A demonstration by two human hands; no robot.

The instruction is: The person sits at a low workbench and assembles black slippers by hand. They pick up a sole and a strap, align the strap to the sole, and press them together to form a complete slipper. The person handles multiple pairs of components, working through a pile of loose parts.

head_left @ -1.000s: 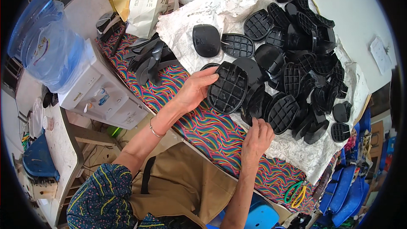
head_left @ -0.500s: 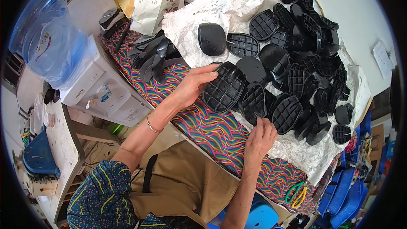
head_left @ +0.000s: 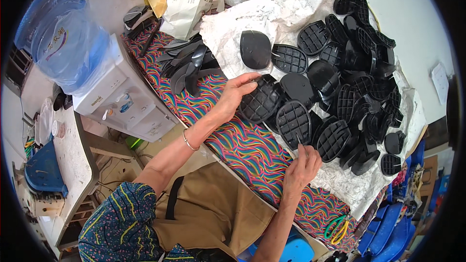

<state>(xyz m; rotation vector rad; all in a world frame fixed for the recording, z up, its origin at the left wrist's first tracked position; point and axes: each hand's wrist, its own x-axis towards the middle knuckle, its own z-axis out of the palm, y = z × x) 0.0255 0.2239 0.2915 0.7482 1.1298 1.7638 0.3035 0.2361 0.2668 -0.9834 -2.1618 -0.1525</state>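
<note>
I see the left hand (head_left: pixel 236 98) pinching a black gridded piece (head_left: pixel 262 102) at centre; the right hand (head_left: pixel 302 167), fingertips narrowed, grips the near edge of a second piece (head_left: pixel 294 122). Two are in hand; many more pieces (head_left: pixel 345 102) lie heaped right, untouched, on a white sheet (head_left: pixel 233 24).

Left of the pile (head_left: pixel 355 58), the left hand (head_left: pixel 230 101) holds a black piece (head_left: pixel 262 102); the right hand (head_left: pixel 301 171) maybe pinches a second piece (head_left: pixel 294 124).

Colourful wavy-patterned tabletop (head_left: pixel 242 148) carries white sheet (head_left: pixel 228 26) toward far edge, black strips (head_left: pixel 191 65) toward left end, scissors (head_left: pixel 338 235) near front right corner.
</note>
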